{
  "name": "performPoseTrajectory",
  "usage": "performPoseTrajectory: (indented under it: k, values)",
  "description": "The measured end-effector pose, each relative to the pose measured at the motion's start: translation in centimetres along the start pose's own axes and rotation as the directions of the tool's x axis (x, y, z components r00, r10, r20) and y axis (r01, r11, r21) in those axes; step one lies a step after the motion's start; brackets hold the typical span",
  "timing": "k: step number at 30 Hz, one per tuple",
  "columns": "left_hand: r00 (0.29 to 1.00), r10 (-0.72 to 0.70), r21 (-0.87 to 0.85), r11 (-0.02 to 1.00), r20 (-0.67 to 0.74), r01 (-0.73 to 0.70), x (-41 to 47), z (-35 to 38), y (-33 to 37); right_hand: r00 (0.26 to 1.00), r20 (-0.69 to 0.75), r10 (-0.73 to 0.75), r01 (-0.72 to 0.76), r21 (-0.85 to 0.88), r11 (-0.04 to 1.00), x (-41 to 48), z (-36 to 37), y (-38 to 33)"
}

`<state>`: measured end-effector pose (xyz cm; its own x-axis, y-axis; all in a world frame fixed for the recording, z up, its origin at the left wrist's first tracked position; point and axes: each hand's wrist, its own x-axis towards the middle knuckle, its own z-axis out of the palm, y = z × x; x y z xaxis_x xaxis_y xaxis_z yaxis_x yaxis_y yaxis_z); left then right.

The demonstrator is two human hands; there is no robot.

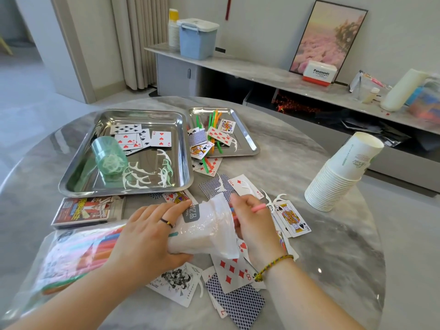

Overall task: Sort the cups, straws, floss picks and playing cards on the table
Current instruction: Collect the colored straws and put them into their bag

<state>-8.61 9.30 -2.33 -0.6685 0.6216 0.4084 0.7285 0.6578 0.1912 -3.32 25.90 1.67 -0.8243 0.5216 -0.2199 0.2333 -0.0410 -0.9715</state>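
The left hand point(147, 234) grips a crumpled translucent white plastic bag point(204, 229), fingers laid over its top, thumb below; the right hand point(252, 225), fingers curled, pinches a thin pink plastic straw point(258, 207) at the bag's mouth; loose playing cards point(235, 272) and white floss picks point(277, 198) lie under and around both hands; bare grey marble tabletop point(333, 246) opens rightward, short of the tall stack of white paper cups point(338, 177); the large steel tray point(71, 184) sits just beyond the left hand.

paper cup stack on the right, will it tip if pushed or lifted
The paper cup stack leans, so a push up high would likely topple it. Thin paper: probably light. Lifted by the top cup, the nested cups may separate.
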Motion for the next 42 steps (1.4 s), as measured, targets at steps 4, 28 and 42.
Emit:
performPoseTrajectory:
  k: [4, 28, 42]
  values:
    - [1.000, -0.005, 0.035, 0.999, 0.009, 0.005, 0.0, -0.1, -0.2, 0.999, -0.027, 0.047, -0.048, -0.028, 0.998, -0.1, 0.2, -0.2]
    - [0.991, -0.070, 0.052, 0.997, 0.112, 0.064, 0.5, -0.2, -1.5, 0.943, 0.284, -0.175, 0.219, -0.129, 0.967, -0.9, 1.0, 2.2]
    - [0.890, -0.117, -0.007, 0.991, 0.440, 0.134, 6.2, 0.0, -6.0, 0.992, 0.099, -0.082, 0.124, -0.569, 0.813, 13.0, 0.9, 1.1]
